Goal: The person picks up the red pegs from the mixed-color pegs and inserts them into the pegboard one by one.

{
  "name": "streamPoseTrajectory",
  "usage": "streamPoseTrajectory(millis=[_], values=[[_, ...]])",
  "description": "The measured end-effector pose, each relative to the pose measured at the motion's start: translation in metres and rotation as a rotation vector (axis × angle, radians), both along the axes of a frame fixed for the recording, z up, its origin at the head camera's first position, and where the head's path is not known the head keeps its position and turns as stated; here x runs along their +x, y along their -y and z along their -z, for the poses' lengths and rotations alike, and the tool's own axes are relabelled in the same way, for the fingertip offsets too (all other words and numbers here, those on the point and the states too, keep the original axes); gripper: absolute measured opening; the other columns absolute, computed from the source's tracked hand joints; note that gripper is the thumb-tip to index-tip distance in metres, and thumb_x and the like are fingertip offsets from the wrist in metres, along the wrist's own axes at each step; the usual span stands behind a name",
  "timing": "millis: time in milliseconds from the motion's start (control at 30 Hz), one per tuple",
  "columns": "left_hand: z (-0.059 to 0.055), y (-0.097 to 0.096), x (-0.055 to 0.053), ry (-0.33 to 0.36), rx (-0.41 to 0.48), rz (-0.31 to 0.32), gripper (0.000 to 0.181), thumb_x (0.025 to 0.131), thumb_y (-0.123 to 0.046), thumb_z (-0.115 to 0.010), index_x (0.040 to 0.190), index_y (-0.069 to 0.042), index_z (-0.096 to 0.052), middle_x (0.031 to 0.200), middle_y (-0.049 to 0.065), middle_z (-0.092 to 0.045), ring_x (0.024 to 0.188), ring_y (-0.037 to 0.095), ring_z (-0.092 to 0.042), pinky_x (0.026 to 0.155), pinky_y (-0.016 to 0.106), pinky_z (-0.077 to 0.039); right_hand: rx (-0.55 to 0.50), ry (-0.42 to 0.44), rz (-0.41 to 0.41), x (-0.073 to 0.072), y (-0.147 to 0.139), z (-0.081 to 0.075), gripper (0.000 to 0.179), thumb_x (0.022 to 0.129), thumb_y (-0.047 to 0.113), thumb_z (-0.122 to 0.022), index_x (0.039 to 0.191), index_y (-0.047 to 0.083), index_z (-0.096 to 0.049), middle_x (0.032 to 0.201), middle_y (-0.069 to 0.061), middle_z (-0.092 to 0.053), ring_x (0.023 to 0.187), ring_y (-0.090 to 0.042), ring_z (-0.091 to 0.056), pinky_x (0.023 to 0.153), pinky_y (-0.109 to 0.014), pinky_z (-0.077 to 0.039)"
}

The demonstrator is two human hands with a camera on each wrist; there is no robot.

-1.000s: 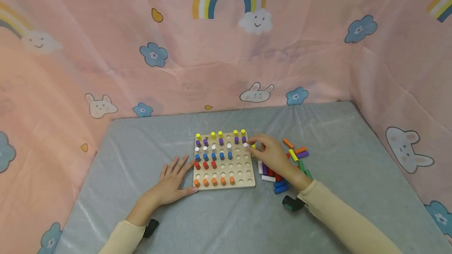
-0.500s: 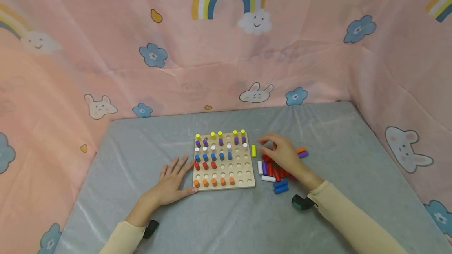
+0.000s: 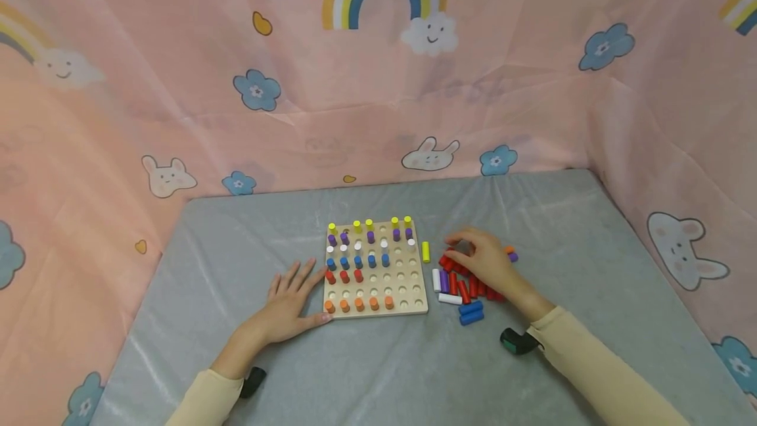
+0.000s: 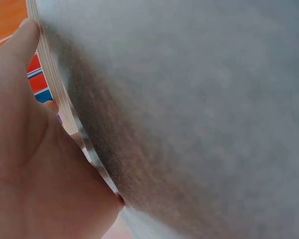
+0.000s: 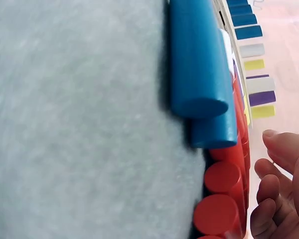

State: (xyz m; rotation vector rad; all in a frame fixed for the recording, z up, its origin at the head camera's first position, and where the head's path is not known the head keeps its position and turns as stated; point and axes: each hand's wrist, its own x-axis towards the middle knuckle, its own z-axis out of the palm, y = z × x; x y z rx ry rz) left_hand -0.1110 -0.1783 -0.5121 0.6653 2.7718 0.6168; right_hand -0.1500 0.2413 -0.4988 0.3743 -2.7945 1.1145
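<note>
A wooden pegboard [image 3: 408,288] lies on the table with upright pegs in rows of yellow, purple, white, blue, red and orange. My left hand [image 3: 286,311] is spread flat at its left side, the thumb and a finger touching the board's edge. The left wrist view shows the thumb [image 4: 25,42] against that edge. My right hand [image 3: 487,261] hovers over the loose pegs right of the board, fingers loosely bent. In the right wrist view nothing shows between its thumb [image 5: 284,147] and fingers. Under and beside it lie red pegs [image 3: 464,291], some hidden by the hand.
A loose yellow peg [image 3: 426,252] lies just right of the board. White pegs [image 3: 451,299], a purple peg [image 3: 444,281] and two blue pegs [image 3: 471,318] lie nearer. An orange peg [image 3: 509,250] peeks out beyond the hand. Pink printed cloth [image 3: 378,117] hangs behind the table.
My right hand has let go of the white peg at the right end of the white row and moved right over the loose pegs. My left hand has not moved.
</note>
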Motion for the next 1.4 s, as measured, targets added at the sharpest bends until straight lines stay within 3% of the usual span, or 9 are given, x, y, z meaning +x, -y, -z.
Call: streamPoseTrajectory(millis=[367,533,733,900,1167,1400], values=[[0.0,0.0,-0.001,0.024,-0.044,-0.011,0.091,0.087,-0.066,-0.061,0.159,-0.033,-0.016,0.169,0.003,-0.007,0.156,0.035,-0.002,0.117,0.068,-0.004,0.059,0.007,-0.037,0.0,-0.001,0.002,0.018,0.084,0.02,-0.08,0.101,0.015,-0.076,0.1,-0.001,-0.071,0.07,-0.011,-0.05,0.062,-0.02,-0.043],[-0.002,0.0,-0.001,0.012,-0.029,-0.001,0.09,0.087,-0.068,-0.058,0.159,-0.033,-0.017,0.169,0.007,-0.01,0.155,0.039,-0.005,0.115,0.071,-0.005,0.07,0.014,-0.048,-0.001,0.0,0.001,0.016,0.084,0.019,-0.08,0.099,0.016,-0.076,0.101,0.0,-0.071,0.078,-0.013,-0.054,0.066,-0.022,-0.046],[-0.008,-0.001,0.001,0.008,0.013,0.006,0.09,0.087,-0.067,-0.06,0.159,-0.03,-0.021,0.167,0.012,-0.014,0.152,0.044,-0.008,0.113,0.074,-0.005,0.074,0.047,-0.123,-0.004,0.004,-0.003,0.011,0.085,0.018,-0.079,0.095,0.018,-0.077,0.103,0.002,-0.072,0.098,-0.019,-0.064,0.087,-0.036,-0.048],[-0.005,-0.001,0.001,0.011,0.005,0.003,0.09,0.087,-0.065,-0.062,0.159,-0.03,-0.021,0.168,0.01,-0.014,0.153,0.042,-0.007,0.114,0.072,-0.005,0.094,0.07,-0.147,-0.006,0.006,-0.004,0.009,0.085,0.019,-0.078,0.094,0.018,-0.077,0.102,0.001,-0.073,0.1,-0.021,-0.066,0.095,-0.043,-0.042],[0.001,0.0,-0.002,0.019,-0.033,-0.01,0.091,0.087,-0.065,-0.061,0.159,-0.031,-0.018,0.169,0.006,-0.01,0.155,0.038,-0.003,0.116,0.07,-0.004,0.129,0.082,-0.121,-0.008,0.006,-0.001,0.008,0.089,0.022,-0.075,0.095,0.02,-0.078,0.1,0.004,-0.074,0.095,-0.017,-0.066,0.091,-0.041,-0.044],[-0.012,-0.004,0.002,0.031,-0.013,-0.005,0.09,0.087,-0.06,-0.065,0.158,-0.023,-0.025,0.167,0.014,-0.015,0.153,0.044,-0.008,0.114,0.073,-0.006,0.121,0.081,-0.098,-0.01,0.005,-0.001,0.008,0.089,0.02,-0.074,0.095,0.018,-0.079,0.098,0.003,-0.074,0.091,-0.015,-0.065,0.084,-0.04,-0.055]])
